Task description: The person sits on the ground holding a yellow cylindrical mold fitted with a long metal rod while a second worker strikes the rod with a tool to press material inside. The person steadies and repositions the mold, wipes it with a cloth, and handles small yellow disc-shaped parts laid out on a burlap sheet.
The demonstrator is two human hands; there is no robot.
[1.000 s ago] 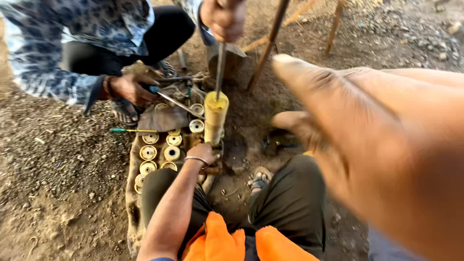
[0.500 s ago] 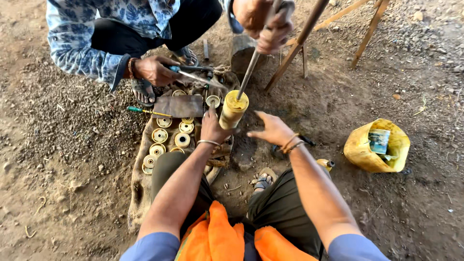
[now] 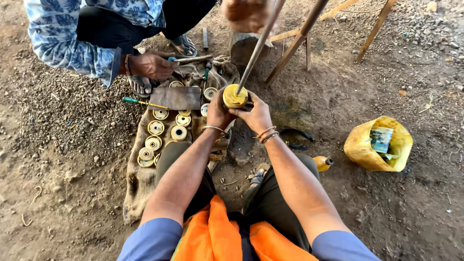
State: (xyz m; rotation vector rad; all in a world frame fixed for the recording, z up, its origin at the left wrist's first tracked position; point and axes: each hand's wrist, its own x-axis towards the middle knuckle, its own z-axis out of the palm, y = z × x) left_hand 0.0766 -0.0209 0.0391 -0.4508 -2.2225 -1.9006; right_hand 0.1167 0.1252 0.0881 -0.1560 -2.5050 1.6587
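Note:
I sit on dirt ground and grip an upright yellow cylinder (image 3: 235, 96) with both hands. My left hand (image 3: 218, 112) wraps its left side and my right hand (image 3: 255, 115) wraps its right side. A long metal rod (image 3: 256, 50) stands in the cylinder's top, held from above by another person's blurred hand (image 3: 247, 14). That person's other hand (image 3: 151, 65) holds a tool over a sack. Several yellow ring-shaped parts (image 3: 155, 128) lie in rows on the burlap sack (image 3: 140, 181).
A dark flat metal plate (image 3: 176, 97) and a green-handled screwdriver (image 3: 137, 102) lie on the sack. A yellow cut container (image 3: 378, 143) with a packet inside sits at right. A small yellow bottle (image 3: 321, 163) lies by my right arm. Wooden legs (image 3: 295, 41) stand behind.
My right hand came down from near the camera and closed on the cylinder beside my left hand. The view shifted left, and the rod now tilts up to the right.

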